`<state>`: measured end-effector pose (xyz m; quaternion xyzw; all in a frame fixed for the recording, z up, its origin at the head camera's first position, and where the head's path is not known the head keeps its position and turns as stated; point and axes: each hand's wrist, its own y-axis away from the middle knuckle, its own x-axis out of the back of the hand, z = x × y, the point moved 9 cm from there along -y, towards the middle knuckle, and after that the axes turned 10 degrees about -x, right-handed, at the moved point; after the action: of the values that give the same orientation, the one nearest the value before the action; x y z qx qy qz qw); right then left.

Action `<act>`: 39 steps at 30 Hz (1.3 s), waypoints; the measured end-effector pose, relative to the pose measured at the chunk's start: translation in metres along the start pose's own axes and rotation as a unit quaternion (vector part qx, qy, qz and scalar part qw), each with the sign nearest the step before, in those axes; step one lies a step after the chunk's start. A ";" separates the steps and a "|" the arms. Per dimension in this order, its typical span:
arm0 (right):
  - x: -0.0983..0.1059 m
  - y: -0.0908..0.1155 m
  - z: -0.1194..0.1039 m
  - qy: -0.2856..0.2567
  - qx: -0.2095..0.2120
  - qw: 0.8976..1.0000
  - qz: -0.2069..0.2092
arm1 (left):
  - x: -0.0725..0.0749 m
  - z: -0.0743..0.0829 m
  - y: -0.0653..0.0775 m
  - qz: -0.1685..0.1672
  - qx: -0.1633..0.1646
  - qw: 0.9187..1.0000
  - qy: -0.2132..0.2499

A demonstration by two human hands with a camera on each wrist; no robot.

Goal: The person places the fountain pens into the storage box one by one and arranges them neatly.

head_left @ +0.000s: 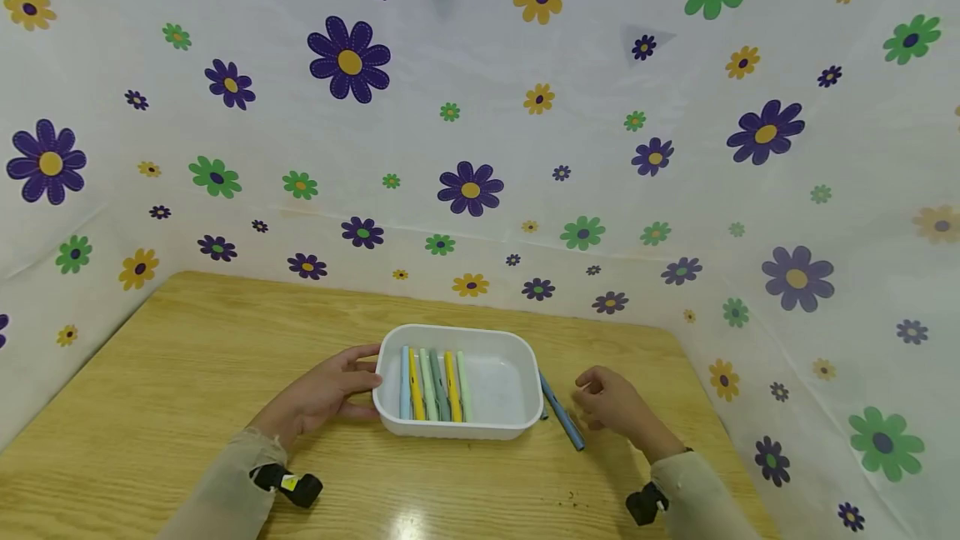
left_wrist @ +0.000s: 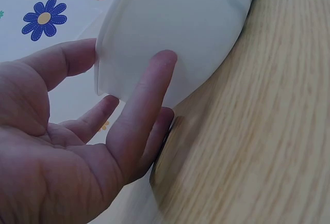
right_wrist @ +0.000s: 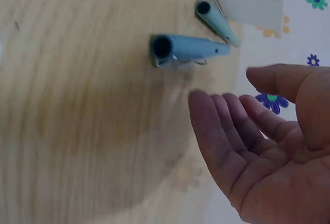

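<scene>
A white plastic box (head_left: 502,432) with rounded corners stands on the table. Several slim pens in light blue, yellow and green lie side by side in its left half, one being a yellow pen (head_left: 415,386). My left hand (head_left: 330,390) touches the box's left end with extended fingers; the left wrist view shows its fingertips against the outer wall (left_wrist: 206,28). Right of the box lies a blue pen (head_left: 562,412) with a metal clip and a hollow end. A second, blue-green pen (right_wrist: 219,25) lies beside the box wall. My right hand (head_left: 611,407), its fingers loosely bent, holds nothing near the blue pen.
The wooden table (head_left: 225,340) is enclosed at the back and sides by white sheeting (head_left: 420,132) printed with flowers. Small dark specks (head_left: 572,497) lie on the table at the front right. Black wrist cameras sit on both sleeves.
</scene>
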<state>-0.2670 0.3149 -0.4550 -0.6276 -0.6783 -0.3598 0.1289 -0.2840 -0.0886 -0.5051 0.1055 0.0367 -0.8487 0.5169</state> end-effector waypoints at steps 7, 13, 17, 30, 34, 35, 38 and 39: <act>-0.024 -0.004 -0.001 0.021 -0.018 1.000 -0.006 | 0.001 -0.001 0.000 -0.003 -0.002 1.000 0.001; -0.025 -0.008 0.001 0.043 -0.025 0.998 0.028 | -0.002 0.000 0.000 -0.005 -0.001 1.000 0.007; -0.024 -0.010 0.006 0.035 -0.050 0.998 0.034 | -0.002 0.001 0.001 -0.002 -0.001 1.000 0.007; -0.003 -0.006 0.026 0.021 -0.083 0.995 0.043 | 0.001 0.002 0.002 0.009 0.003 1.000 0.001; 0.000 -0.006 0.029 0.019 -0.086 0.995 0.039 | 0.001 0.001 0.001 0.009 0.005 1.000 0.000; 0.000 -0.006 0.029 0.018 -0.087 0.995 0.038 | 0.001 0.001 0.001 0.009 0.005 1.000 0.000; 0.000 -0.007 0.029 0.022 -0.082 0.996 0.036 | 0.001 0.001 0.001 0.008 0.005 1.000 0.002; 0.000 -0.008 0.029 0.028 -0.079 0.996 0.037 | 0.000 0.001 0.001 0.007 0.005 1.000 0.002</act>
<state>-0.2666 0.3340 -0.4776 -0.6503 -0.6203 -0.4242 0.1112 -0.2832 -0.0897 -0.5038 0.1102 0.0325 -0.8448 0.5226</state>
